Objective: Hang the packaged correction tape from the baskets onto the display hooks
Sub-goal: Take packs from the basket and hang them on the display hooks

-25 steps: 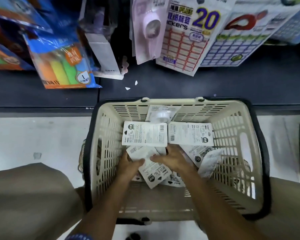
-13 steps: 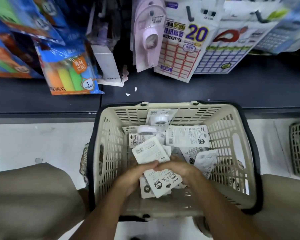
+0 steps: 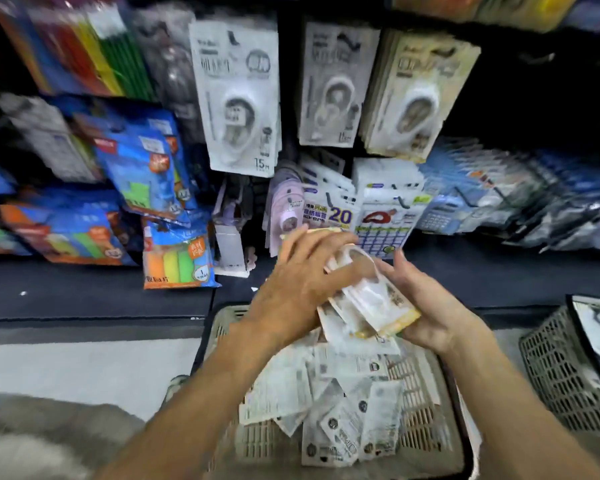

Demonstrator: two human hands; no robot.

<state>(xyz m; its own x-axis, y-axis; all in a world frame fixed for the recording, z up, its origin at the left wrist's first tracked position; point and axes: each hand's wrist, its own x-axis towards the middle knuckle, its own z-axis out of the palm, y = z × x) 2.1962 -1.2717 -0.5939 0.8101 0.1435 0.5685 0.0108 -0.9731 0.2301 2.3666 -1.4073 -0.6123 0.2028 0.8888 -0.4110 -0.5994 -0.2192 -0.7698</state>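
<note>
Head cam, L to R: blue sticky-note pack (image 3: 179, 258) marked "1"; hanging correction tape card (image 3: 239, 98) reads "15m"; sticker pack (image 3: 329, 213) shows "20". Left hand (image 3: 291, 289) and right hand (image 3: 433, 313) both curl round a bunch of tape packs (image 3: 368, 299) above cream basket (image 3: 426, 403), more packs inside. Grey basket (image 3: 561, 372) far R.

Dim shop light; heavy motion blur, wide-angle bending at edges.

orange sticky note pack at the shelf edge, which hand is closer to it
Left. The left hand is raised just to the right of the orange sticky note pack; the right hand is farther right, beyond the bundle of correction tape packs both hands hold.
</note>
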